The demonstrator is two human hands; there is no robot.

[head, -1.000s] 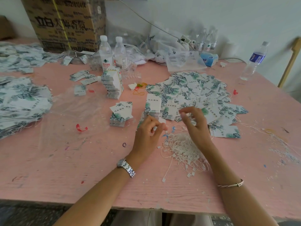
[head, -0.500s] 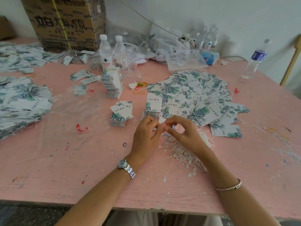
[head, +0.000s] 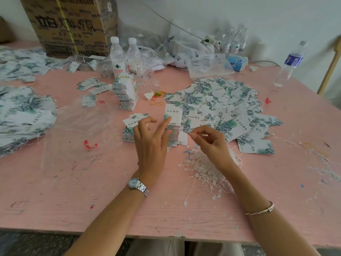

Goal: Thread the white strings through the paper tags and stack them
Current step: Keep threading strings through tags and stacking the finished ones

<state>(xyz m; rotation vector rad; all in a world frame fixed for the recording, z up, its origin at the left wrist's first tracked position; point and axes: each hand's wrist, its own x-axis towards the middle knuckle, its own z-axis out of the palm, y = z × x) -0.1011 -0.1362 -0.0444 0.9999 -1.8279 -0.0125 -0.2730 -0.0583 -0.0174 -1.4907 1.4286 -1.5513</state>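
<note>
One desk, pink, carries every entry below.
One cardboard box, at eleven o'clock by the wall.
One heap of tags with threads trailing, at nine o'clock; I judge these finished.
One loose spread of paper tags, leaf-printed, from twelve to two o'clock.
Two water bottles, upright, at twelve o'clock, far back.
One tangle of white strings, at five o'clock of centre, beneath the right wrist.
One neat stack of tags, dead centre; the top tag's long axis runs twelve to six.
Two hands.
- Left hand: fingers spread wide, holding nothing, forefinger reaching the near edge of that top tag.
- Right hand: thumb and forefinger pinched narrow on the end of one string, as best I can make out.

Relation that matters: the stack sits at one o'clock of the left hand and ten o'clock of the right, the left being nearer. I judge the left lifts the tag and the right brings the string across. Where the hole sits I cannot tell.
</note>
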